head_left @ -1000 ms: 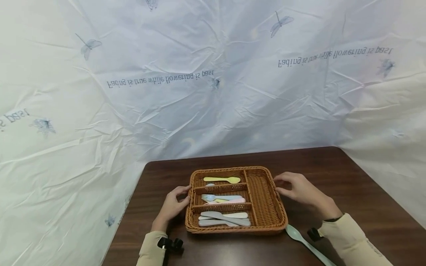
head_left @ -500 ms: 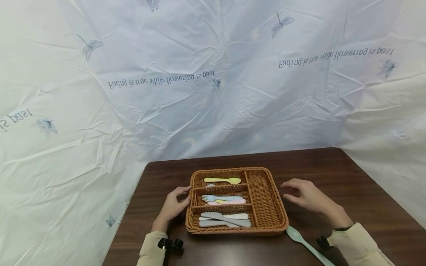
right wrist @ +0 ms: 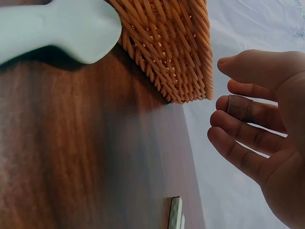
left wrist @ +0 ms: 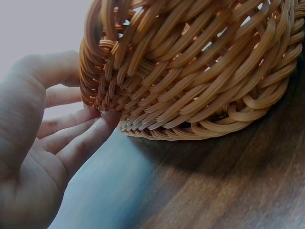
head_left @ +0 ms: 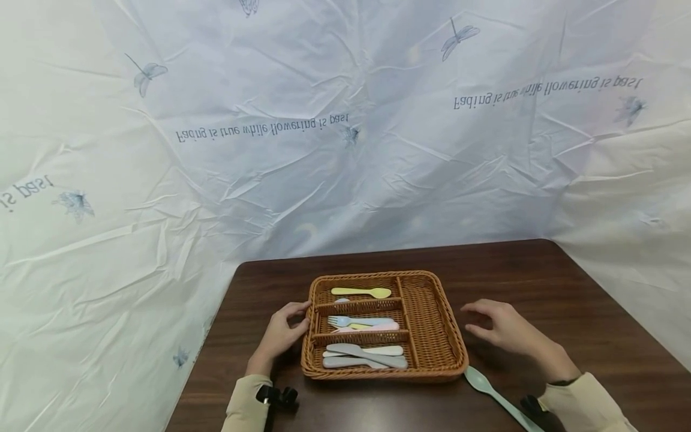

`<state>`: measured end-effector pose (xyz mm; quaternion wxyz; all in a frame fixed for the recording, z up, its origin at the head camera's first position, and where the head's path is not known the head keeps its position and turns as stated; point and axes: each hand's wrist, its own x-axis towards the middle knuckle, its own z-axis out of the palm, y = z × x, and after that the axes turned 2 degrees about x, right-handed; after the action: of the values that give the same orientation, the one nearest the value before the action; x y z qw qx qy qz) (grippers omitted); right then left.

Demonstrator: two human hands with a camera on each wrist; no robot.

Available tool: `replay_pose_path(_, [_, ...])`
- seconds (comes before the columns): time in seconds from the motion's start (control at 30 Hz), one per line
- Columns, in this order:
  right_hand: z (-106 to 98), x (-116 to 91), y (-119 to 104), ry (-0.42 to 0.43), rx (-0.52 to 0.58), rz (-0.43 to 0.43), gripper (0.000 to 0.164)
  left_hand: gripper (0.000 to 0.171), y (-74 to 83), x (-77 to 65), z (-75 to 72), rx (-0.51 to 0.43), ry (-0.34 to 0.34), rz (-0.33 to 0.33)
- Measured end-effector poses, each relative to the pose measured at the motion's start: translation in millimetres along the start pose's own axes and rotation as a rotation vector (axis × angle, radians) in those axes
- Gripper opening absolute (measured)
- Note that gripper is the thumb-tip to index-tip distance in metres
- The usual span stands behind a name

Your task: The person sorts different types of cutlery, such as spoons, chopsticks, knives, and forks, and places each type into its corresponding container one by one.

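Observation:
A brown wicker cutlery basket (head_left: 437, 327) with divided compartments sits on the table. My left hand (head_left: 281, 333) touches its left side; in the left wrist view the fairly straight fingertips (left wrist: 102, 121) rest against the woven wall (left wrist: 190, 90). Off the basket's right side, my right hand (head_left: 502, 327) is held apart from the rim with loosely bent fingers and nothing in them. A yellow spoon (head_left: 360, 292) lies in the back compartment, a light blue fork (head_left: 360, 321) and pink cutlery (head_left: 378, 327) in the middle one. Grey knives (head_left: 367, 355) and a white handle (head_left: 384, 350) fill the front one.
A pale green spoon (head_left: 496, 393) lies on the dark wooden table (head_left: 518, 270), its bowl by the basket's front right corner. At the bottom of the right wrist view shows a small pale green thing (right wrist: 175, 213). A printed cloth (head_left: 378, 180) hangs behind the table.
My right hand has drawn away from the basket's right rim, moving right and slightly toward me. The left hand and the basket have stayed in place.

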<state>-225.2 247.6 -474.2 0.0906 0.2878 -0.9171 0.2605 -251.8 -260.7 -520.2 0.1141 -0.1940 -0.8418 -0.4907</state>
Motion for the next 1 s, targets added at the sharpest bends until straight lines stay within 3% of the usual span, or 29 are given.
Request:
replay_pose_path(0.2, [2.6, -6.1, 2.6, -0.003, -0.004, 0.001, 0.033, 0.039, 3.1, 1.0, 0.4, 0.024, -0.001, 0.021])
replay_pose_path(0.5, [12.0, -15.3, 1.7, -0.025, 0.011, -0.022, 0.035, 0.039, 38.5, -1.6, -9.3, 0.024, -0.051, 0.016])
replay_pose_path(1.0, [17.3, -22.2, 1.8, -0.097, -0.025, -0.011, 0.04, 0.039, 39.9, -2.8, -8.1, 0.011, -0.062, -0.011])
